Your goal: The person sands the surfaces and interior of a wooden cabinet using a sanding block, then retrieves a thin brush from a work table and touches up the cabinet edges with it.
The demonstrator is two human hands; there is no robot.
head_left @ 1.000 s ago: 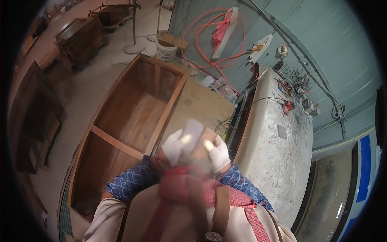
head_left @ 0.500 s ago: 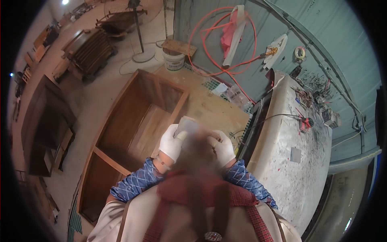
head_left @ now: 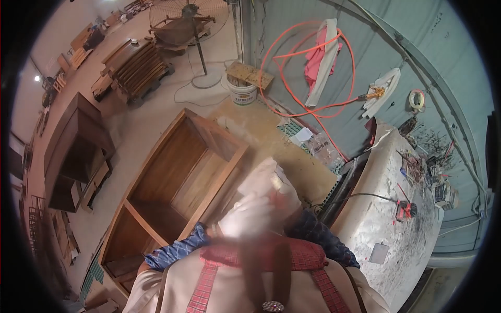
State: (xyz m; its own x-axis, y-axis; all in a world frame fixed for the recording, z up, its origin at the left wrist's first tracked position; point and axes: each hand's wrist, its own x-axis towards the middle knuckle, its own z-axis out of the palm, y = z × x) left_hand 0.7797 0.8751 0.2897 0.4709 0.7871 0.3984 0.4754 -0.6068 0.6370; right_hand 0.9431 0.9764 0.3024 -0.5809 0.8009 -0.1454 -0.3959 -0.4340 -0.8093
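Head view shows the hands drawn together: half a second ago they sit side by side, each around something flat, and now the left hand reaches across, low, toward the right hand, which stands a little higher. Both white gloves are blurred. Whether the left fingers are closed or hold anything, one cannot tell; the right fingers look bent, but their grip is equally unclear. The grey pad seen at the left hand earlier no longer stands out; a pale patch at the top of the right hand may be it, or only glove.

The open wooden cabinet lies just beside the left forearm, its compartments facing up, with no hand visibly on it. The tabletop is to the right, bearing a grey square and a red-and-black tool. The change suggests handling or regripping between the hands rather than contact with the cabinet.
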